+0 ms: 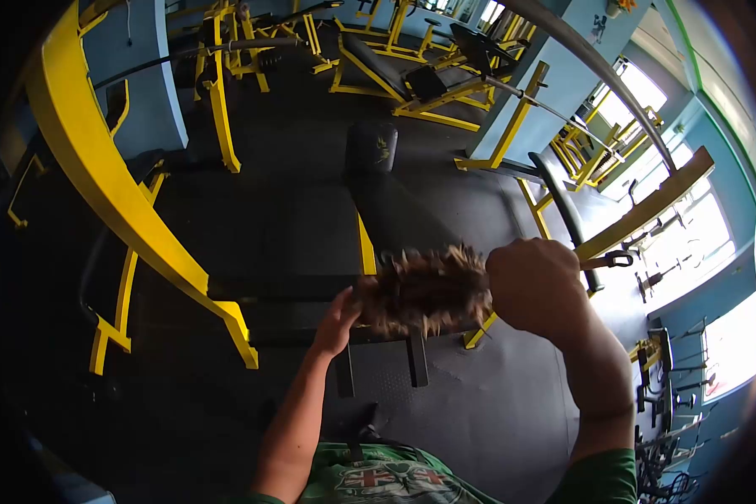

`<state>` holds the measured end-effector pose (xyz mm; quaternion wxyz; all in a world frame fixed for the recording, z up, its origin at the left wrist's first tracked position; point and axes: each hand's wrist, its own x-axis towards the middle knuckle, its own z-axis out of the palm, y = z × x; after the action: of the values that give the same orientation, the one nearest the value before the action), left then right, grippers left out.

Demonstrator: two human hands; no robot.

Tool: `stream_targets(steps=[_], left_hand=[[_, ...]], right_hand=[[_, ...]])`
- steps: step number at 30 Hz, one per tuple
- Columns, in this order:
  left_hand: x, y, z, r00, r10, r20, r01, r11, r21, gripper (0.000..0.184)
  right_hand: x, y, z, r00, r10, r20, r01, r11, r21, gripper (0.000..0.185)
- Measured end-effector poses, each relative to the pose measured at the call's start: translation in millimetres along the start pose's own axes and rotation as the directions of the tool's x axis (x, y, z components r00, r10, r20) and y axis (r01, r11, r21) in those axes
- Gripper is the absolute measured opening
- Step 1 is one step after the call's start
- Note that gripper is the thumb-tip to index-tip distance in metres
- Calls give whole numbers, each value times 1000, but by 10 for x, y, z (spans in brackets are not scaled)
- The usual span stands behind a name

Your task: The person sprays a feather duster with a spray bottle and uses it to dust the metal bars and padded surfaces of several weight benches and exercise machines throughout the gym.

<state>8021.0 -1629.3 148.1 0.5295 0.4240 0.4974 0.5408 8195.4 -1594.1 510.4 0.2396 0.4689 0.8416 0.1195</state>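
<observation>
A feather duster [428, 290] with shaggy brown feathers is held crosswise in front of my chest. My right hand [536, 281] is closed in a fist round its handle, just right of the feathers. What looks like the handle end [596, 263], with a dark loop, sticks out beyond that fist. At the opposite end, my left hand [338, 323] holds the feather tips, its fingers partly hidden by them. Behind the duster stands a black padded bench [395, 206] on a yellow frame, with its headrest [372, 149] pointing away from me.
A thick yellow upright [109, 185] curves along my left, and another yellow beam [647, 206] slants on the right. A barbell [554, 113] rests on a rack further off. More yellow gym machines [412, 80] stand at the back. Black matting [479, 403] covers the floor.
</observation>
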Motion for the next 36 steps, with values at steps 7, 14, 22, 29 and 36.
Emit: stream_targets(steps=[7,14,22,29,36], left_hand=[[-177,218,578,943,21,-332,-80,983,-165,61],[-267,183,752,960,45,-275,-8,991,133,61],[-480,476,985,966,44,-254,21,969,246,65],[-991,345,988,940,-80,-332,190,931,311,66],[-1079,354,1055,941,-76,-329,196,916,349,64]], right_hand=[[-709,786,1008,976,39,-215,23,959,282,16],[-1065,747,3158,967,229,-110,-94,724,684,12],[-1194,395,3983,891,453,-3,-201,401,894,10],[-1291,317,4036,915,399,63,-222,365,904,15],[-1022,77,4143,936,307,172,-275,332,902,19]])
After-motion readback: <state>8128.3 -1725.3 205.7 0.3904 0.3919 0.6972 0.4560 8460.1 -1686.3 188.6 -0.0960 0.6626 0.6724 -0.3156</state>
